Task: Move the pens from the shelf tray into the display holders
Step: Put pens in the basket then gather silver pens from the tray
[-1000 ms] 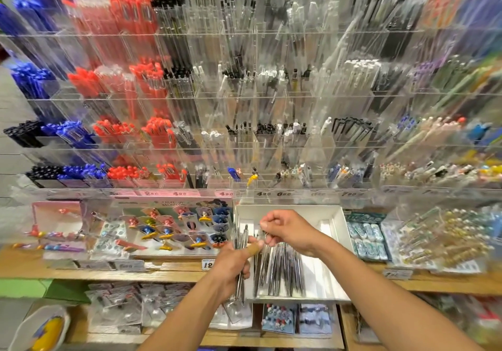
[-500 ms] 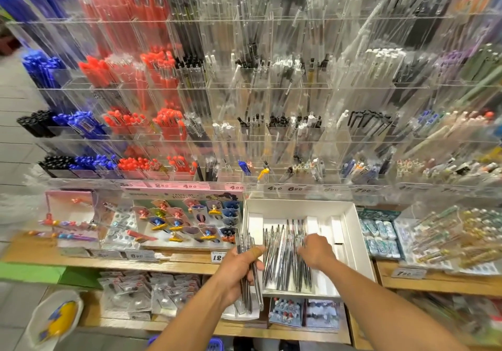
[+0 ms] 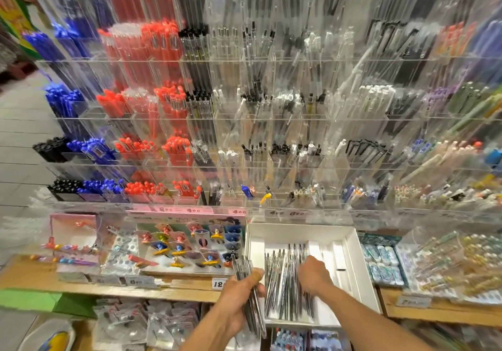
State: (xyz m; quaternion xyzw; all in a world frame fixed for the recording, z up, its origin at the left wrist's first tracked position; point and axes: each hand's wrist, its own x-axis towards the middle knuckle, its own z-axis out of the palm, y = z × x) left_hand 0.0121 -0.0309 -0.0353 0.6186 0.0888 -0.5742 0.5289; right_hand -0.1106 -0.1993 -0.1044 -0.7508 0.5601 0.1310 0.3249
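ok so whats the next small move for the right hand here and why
Probably close the right hand on a few pens in the white tray: it rests on the loose pile, while the left hand already holds a bundle.

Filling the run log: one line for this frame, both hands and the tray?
left hand: grip shut on pen bundle | right hand: reaching into loose pens, grip unclear | white tray: pens remain

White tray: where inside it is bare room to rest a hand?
In the white tray, the far strip behind the loose pens and the right side by its wall are bare. The left-centre is crowded with pens, with the right hand on them.
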